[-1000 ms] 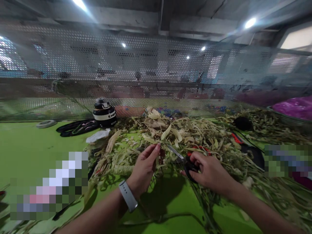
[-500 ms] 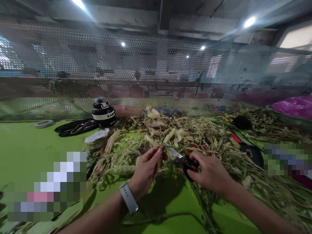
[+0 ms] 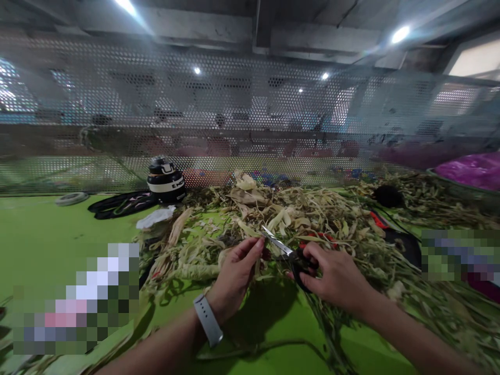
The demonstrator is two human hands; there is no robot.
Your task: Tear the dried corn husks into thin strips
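Note:
My right hand (image 3: 334,273) has its fingers through the handles of a pair of black-handled scissors (image 3: 278,241), whose bright blades point up and left. The thumb and forefinger of my left hand (image 3: 239,268) are pinched together right by the blades, on a pale strip of dried leaf (image 3: 258,266) that is mostly hidden by the fingers. Beyond both hands spreads a loose heap of dried, yellowish-green leaves and stalks (image 3: 250,200). Whether the blades touch the strip is hard to make out.
At the back left of the green tabletop (image 3: 70,224) stand a black-and-white bottle (image 3: 166,182), a black strap-like item (image 3: 121,204) and a crumpled white tissue (image 3: 156,216). A perforated screen (image 3: 234,114) rises behind. Purple plastic (image 3: 471,172) lies in a basin at right.
My left hand has shifted very slightly to the right. The scissor tips have risen a little beside its fingertips, while my right hand stays almost in place.

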